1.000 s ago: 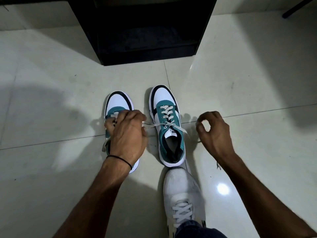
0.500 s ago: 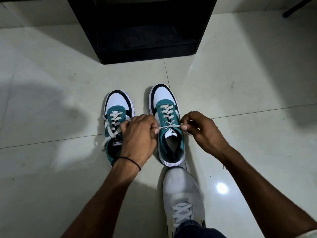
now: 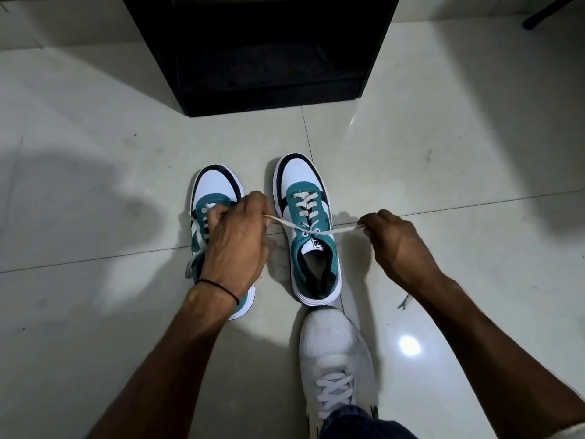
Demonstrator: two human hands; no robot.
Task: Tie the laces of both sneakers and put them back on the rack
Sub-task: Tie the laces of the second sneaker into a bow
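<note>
Two teal, white and black sneakers stand side by side on the tiled floor, toes pointing away from me. The right sneaker point(image 3: 308, 229) has its white lace point(image 3: 335, 231) drawn taut sideways from the top eyelets, with one crossing at the centre. My left hand point(image 3: 235, 245) pinches the lace's left end and hovers over the left sneaker point(image 3: 215, 188), hiding most of it. My right hand point(image 3: 395, 242) pinches the right end, out past the shoe's right side. The left sneaker's laces hang loose down its left side.
A black shoe rack point(image 3: 262, 55) stands on the floor just beyond the sneakers. My own foot in a white shoe point(image 3: 335, 353) rests directly behind the right sneaker's heel. Pale glossy tiles point(image 3: 95, 153) spread on both sides.
My hands, close together over the right sneaker's tongue half a second ago, have pulled apart sideways, drawing the lace ends out tight.
</note>
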